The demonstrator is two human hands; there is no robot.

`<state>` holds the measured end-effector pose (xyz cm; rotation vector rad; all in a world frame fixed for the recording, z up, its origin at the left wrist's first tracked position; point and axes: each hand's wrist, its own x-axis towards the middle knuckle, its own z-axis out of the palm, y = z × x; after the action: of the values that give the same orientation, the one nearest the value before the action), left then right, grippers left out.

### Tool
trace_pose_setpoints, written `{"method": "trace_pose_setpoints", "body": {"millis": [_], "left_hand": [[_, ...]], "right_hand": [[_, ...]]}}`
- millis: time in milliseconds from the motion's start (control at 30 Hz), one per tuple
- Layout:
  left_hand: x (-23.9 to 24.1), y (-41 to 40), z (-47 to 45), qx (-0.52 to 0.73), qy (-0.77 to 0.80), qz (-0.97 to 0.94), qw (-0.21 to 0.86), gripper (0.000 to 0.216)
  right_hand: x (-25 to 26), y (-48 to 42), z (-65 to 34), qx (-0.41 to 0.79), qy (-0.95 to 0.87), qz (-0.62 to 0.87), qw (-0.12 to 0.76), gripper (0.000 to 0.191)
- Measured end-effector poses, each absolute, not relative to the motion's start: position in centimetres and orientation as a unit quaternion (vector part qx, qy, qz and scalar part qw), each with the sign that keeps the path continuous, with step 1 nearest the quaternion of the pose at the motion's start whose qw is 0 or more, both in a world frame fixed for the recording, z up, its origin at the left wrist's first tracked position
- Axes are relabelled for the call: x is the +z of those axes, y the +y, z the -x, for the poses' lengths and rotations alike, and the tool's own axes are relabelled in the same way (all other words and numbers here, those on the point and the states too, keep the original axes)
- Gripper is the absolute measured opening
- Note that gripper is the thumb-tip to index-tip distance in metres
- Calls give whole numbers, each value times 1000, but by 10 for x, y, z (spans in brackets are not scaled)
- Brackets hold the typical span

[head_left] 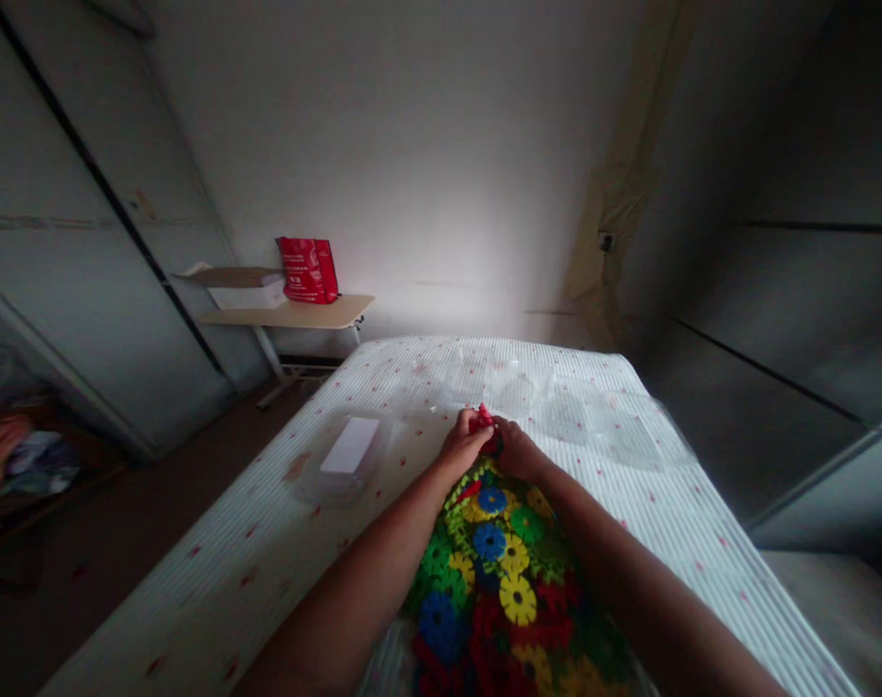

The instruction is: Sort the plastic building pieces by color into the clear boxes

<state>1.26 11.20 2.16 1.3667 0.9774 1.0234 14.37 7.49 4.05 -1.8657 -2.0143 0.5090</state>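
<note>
My left hand (464,443) and my right hand (514,449) meet over the middle of the bed. The fingers of both are closed around small red plastic pieces (484,416), which look like notched interlocking discs; how they fit together is too small to make out. Just below my hands, between my forearms, lies a heap of notched flower-shaped discs in yellow (517,598), blue (489,541), green (526,524) and red. Strings of light green pieces (458,521) run among them. My forearms hide the sides of the heap.
Several clear plastic containers (640,426) stand along the far part of the striped bed cover (281,571). Another clear tub (314,479) with a white card (351,445) is at the left. Beyond, a small table (343,312) bears a red bag (308,271) and a box (248,293).
</note>
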Motion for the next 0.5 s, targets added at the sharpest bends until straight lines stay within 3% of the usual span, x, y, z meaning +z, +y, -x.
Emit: {"method": "trace_pose_setpoints", "body": {"millis": [200, 367, 500], "left_hand": [[31, 94, -15, 477, 354, -499, 631, 36], [61, 75, -21, 522, 287, -391, 702, 41], [86, 61, -16, 522, 240, -397, 716, 39]], "right_hand": [[47, 61, -136, 452, -589, 522, 420, 83], [71, 54, -131, 464, -566, 458, 505, 84], [98, 38, -136, 465, -576, 421, 525, 84]]}}
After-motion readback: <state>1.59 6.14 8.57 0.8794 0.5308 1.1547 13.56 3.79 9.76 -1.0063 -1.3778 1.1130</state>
